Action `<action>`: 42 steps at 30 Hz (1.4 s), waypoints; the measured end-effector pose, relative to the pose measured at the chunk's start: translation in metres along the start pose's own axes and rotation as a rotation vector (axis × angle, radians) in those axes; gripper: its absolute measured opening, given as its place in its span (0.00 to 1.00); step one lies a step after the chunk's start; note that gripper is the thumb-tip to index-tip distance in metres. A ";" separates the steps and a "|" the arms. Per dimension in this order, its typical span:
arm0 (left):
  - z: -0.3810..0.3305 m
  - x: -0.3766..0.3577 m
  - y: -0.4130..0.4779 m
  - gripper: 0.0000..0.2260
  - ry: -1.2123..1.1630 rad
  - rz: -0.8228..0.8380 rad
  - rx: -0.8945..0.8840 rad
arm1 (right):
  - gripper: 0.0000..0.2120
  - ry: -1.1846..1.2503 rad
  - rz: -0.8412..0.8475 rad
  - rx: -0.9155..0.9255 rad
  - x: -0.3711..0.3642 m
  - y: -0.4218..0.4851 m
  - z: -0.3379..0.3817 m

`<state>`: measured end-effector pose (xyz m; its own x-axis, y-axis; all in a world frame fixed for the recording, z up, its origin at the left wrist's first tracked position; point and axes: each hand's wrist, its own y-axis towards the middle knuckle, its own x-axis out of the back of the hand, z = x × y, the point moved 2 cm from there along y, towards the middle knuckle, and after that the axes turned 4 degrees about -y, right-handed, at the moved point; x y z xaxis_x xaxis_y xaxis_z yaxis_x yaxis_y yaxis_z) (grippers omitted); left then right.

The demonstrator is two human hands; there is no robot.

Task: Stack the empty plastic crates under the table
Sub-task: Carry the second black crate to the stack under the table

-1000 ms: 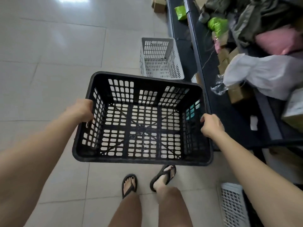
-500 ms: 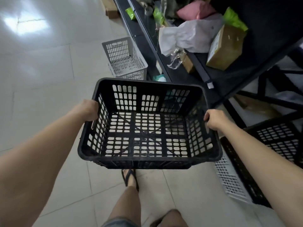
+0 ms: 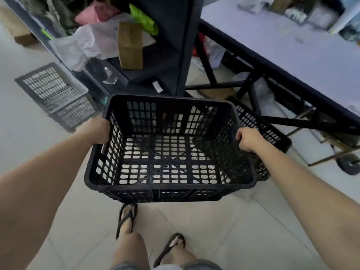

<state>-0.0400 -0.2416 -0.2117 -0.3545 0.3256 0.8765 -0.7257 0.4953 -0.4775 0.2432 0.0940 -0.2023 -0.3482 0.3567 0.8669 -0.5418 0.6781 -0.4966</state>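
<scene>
I hold an empty black plastic crate [image 3: 169, 184] in the air in front of me, above the tiled floor. My left hand [image 3: 97, 129] grips its left rim and my right hand [image 3: 248, 138] grips its right rim. Behind and right of it another black crate [image 3: 270, 133] sits on the floor, partly under the table [image 3: 292, 41] with the pale top and black frame. A grey crate [image 3: 56, 96] stands on the floor at the left.
A black shelf unit [image 3: 175, 45] holds a cardboard box [image 3: 129, 47], white and pink bags and green packets. A wheeled trolley [image 3: 348, 164] stands at the right under the table. My sandalled feet [image 3: 126, 217] are on the pale tiles below the crate.
I have turned to the right with the crate in both hands. The table and the second black crate have come into view, and the grey crate has slid to the left.
</scene>
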 end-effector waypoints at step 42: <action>-0.470 0.158 0.299 0.05 0.045 -0.060 -0.820 | 0.10 0.424 -0.124 -0.818 0.018 0.104 -0.307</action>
<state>-0.0358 0.3364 -0.2446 -0.2920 0.3030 0.9071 -0.0757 0.9382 -0.3378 0.4153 0.3682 -0.2249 0.0727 0.3467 0.9351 0.2081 0.9117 -0.3542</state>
